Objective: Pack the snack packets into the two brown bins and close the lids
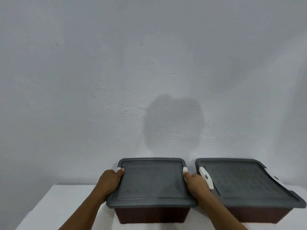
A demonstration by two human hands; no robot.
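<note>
**Both hands at the sides of the left bin, lids on both bins**

Head view: two brown plastic bins sit side by side on a white table (pixel 54 205), set along its far edge against a pale grey wall (pixel 116 72). The left brown bin (pixel 152 214) stands near the middle of the far edge; the right brown bin (pixel 252 214) stands just beside it, toward the table's far right corner, with a narrow gap between them.

Each bin carries a flat grey plastic lid. The grey lid of the left bin (pixel 152 181) lies level and covers the whole opening. The grey lid of the right bin (pixel 245 181) also covers its bin. White latch clips show at the lids' sides: a long white clip with a dark dot (pixel 206 178) on the right bin's left side, and another white clip (pixel 276 179) on its right side.

The left hand (pixel 108 183) is curled around the left side of the left bin, its thumb tip pressed on the lid's edge beside a small white clip (pixel 119 168). The right hand (pixel 196 185) grips the right side of the same bin in the gap between the two bins, fingers wrapped under the rim, with a fingertip at another white clip (pixel 184 171). Both forearms reach in from the near edge of the table.

No snack packets are visible; the lids hide whatever the bins contain. A soft shadow falls on the wall above the left bin.
</note>
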